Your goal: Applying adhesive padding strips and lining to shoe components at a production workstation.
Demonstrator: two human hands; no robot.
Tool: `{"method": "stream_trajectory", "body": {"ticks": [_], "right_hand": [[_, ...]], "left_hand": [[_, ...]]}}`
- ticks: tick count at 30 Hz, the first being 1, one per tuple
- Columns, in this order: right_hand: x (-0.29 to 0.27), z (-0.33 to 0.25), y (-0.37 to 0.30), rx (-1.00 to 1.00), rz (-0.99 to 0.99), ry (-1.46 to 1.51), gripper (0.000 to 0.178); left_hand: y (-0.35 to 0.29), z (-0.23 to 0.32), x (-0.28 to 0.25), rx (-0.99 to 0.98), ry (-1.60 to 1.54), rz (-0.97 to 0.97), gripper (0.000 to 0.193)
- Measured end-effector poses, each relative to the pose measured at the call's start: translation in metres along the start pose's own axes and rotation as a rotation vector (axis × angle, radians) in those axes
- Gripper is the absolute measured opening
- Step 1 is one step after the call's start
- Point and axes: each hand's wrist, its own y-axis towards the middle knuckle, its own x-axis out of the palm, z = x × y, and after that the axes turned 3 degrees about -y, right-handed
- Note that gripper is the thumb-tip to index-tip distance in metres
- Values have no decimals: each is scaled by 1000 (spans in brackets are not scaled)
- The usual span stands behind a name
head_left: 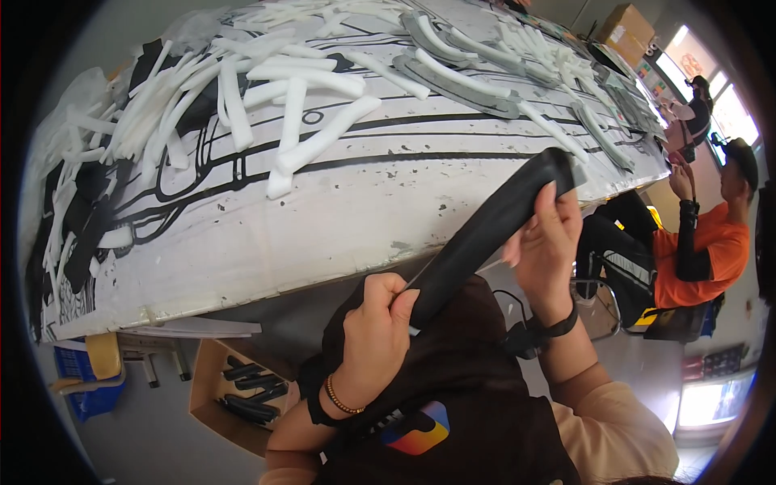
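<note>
A long black curved strip (489, 229) slants across the front of the table edge, held by both hands. My left hand (373, 335), with a bead bracelet at the wrist, is closed around its lower end above my lap. My right hand (547, 242), with a dark strap at the wrist, pinches its upper end near the table's rim. The white table (323, 218) with black painted lines carries many white foam strips (315, 141) and grey curved strips (453, 85).
A cardboard box (234, 392) with black strips stands on the floor at lower left, beside a blue crate (85, 388). A person in an orange shirt (703, 250) sits at the right. Another person stands further back, near cardboard boxes (626, 28).
</note>
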Motion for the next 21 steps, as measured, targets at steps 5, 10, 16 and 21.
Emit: {"method": "stream_trajectory", "body": {"ticks": [5,10,16,21], "right_hand": [[-7,3,-2,98,-142,100,35],[7,-1,-20,451,-524,-39,37],[21,14,-29,517,-424,164,30],[32,27,-34,454,-275,245,26]], "left_hand": [[-3,6,-9,14,-135,136,10],[20,12,-24,290,43,111,6],[20,13,-22,-53,-800,155,40],[12,0,-15,43,-693,45,34]]}}
